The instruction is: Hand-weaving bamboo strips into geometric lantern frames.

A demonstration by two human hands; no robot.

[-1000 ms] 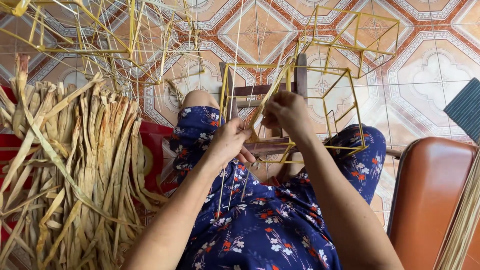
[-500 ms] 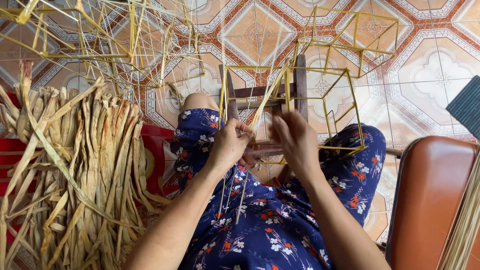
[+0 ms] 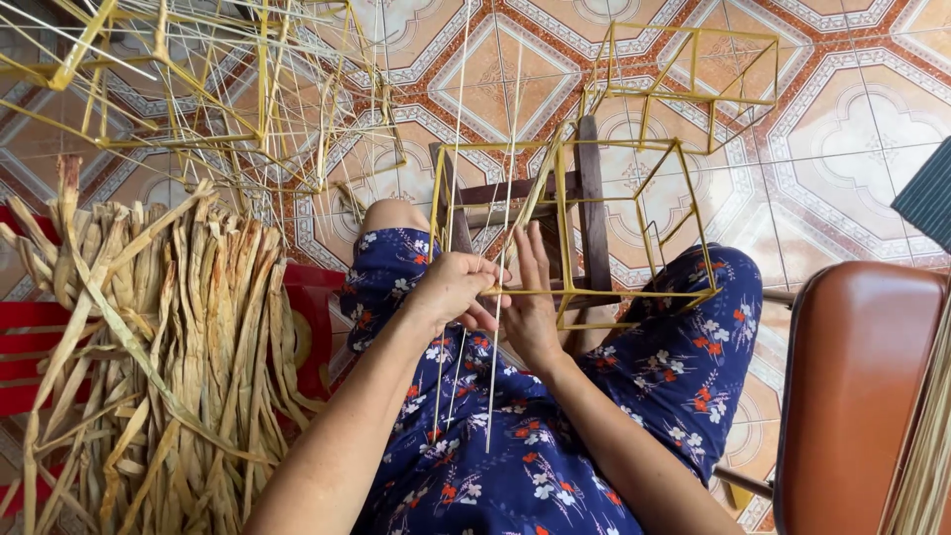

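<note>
Over the lap, the left hand (image 3: 454, 289) has its grip pinched around a few thin pale reed strands (image 3: 492, 327) that run up past the frame and hang down over the flowered blue trousers (image 3: 515, 466). Just beside it, the right hand (image 3: 530, 302) lies flat, fingers stretched upward and grasping nothing, pressed against the near bar of a yellow cube-shaped stick frame (image 3: 634, 228). This frame rests on a small wooden stool (image 3: 590, 213) between the knees. Dried flat leaves (image 3: 168, 347) are piled to the left, more yellow frames (image 3: 198, 89) stand on the tiled floor (image 3: 852, 129), and an orange chair (image 3: 857, 396) is at right.
</note>
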